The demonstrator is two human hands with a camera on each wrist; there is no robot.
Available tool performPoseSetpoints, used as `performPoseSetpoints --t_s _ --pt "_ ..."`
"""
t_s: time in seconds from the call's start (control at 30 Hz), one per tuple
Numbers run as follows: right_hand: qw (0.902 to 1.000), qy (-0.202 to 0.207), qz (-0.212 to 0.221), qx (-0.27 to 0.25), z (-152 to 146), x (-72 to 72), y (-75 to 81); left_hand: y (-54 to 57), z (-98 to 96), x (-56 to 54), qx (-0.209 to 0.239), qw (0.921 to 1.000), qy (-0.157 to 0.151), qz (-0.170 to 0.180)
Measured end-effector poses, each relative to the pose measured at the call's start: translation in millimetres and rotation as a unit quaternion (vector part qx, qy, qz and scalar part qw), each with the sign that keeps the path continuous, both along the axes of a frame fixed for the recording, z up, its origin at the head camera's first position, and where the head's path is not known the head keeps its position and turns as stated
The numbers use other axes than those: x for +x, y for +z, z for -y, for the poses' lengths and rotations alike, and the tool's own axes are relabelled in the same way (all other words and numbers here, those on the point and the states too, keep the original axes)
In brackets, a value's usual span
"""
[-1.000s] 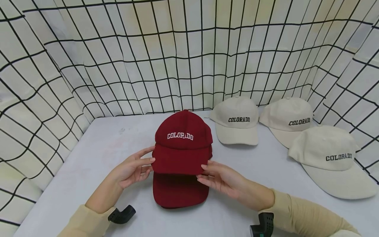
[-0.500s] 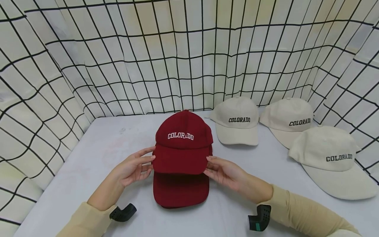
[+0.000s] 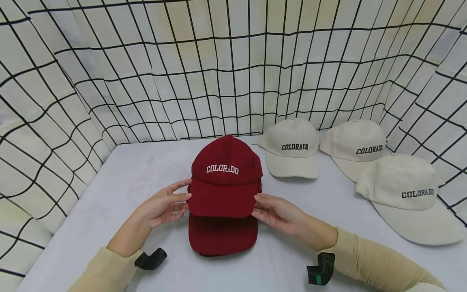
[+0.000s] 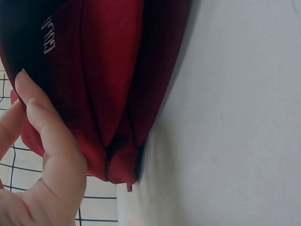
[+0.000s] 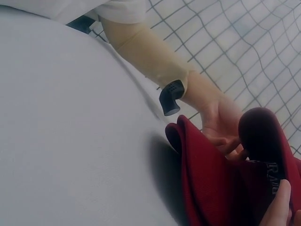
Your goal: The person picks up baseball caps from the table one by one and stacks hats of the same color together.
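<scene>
A dark red cap (image 3: 226, 198) lettered COLORADO in white sits on top of a red stack, its brim toward me. Below it the lower red brim (image 3: 223, 239) juts out farther; in the right wrist view two lower brims (image 5: 207, 174) lie layered. My left hand (image 3: 162, 209) holds the top cap's left side near the brim, lower fingers at its underside. Opposite, my right hand (image 3: 281, 215) holds the brim's right edge between thumb and fingers. The left wrist view has the left fingers (image 4: 54, 136) against the red cloth.
Three cream caps lettered COLORADO stand to the right: one at the back (image 3: 292, 156), one behind right (image 3: 352, 146), one nearer (image 3: 408, 194). Black-gridded white walls (image 3: 233, 73) enclose the white table (image 3: 146, 162). Black cameras (image 3: 151, 259) sit on the sleeves.
My right hand has shifted outward and slightly up, from overlapping the brim's right corner to its side edge. The top brim's front edge has dipped slightly. The left hand has stayed nearly still.
</scene>
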State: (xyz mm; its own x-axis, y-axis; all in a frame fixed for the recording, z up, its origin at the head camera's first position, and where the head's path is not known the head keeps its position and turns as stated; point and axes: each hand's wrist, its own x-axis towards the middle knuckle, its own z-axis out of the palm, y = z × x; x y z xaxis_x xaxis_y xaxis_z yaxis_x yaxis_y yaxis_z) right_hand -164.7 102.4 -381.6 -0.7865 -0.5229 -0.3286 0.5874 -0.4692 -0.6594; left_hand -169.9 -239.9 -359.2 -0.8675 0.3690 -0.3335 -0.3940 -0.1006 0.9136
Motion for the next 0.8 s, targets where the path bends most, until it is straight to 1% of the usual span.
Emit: performPoseSetpoints --t_s 0.17,0.27,0.33,0.43,0.57,0.7,0.8 --pt "0.9997 0.015 -0.013 0.015 -1.0 1.4 -1.6 1.1 1.5 1.8 -0.004 0.9999 -0.009 -0.01" --pt "0.9987 0.029 -0.029 0.032 -2.1 1.7 -3.9 -0.1 2.2 3.3 -0.015 0.9996 -0.018 -0.018" --pt "0.9973 0.041 -0.04 0.046 -3.4 1.9 -6.1 -1.9 2.5 3.9 -0.025 0.9991 -0.025 -0.022" --pt "0.9957 0.048 -0.049 0.062 -5.1 2.5 -9.0 -4.6 2.7 3.8 -0.036 0.9984 -0.033 -0.029" --pt "0.9917 0.062 -0.063 0.094 -7.2 3.2 -10.6 -5.4 3.6 3.5 -0.051 0.997 -0.044 -0.039" --pt "0.9857 0.087 -0.072 0.126 -9.2 4.3 -10.8 -5.4 4.6 3.8 -0.075 0.995 -0.056 -0.035" --pt "0.9831 0.098 -0.075 0.135 -10.2 4.4 -10.9 -5.5 4.9 3.8 -0.085 0.9943 -0.058 -0.027"
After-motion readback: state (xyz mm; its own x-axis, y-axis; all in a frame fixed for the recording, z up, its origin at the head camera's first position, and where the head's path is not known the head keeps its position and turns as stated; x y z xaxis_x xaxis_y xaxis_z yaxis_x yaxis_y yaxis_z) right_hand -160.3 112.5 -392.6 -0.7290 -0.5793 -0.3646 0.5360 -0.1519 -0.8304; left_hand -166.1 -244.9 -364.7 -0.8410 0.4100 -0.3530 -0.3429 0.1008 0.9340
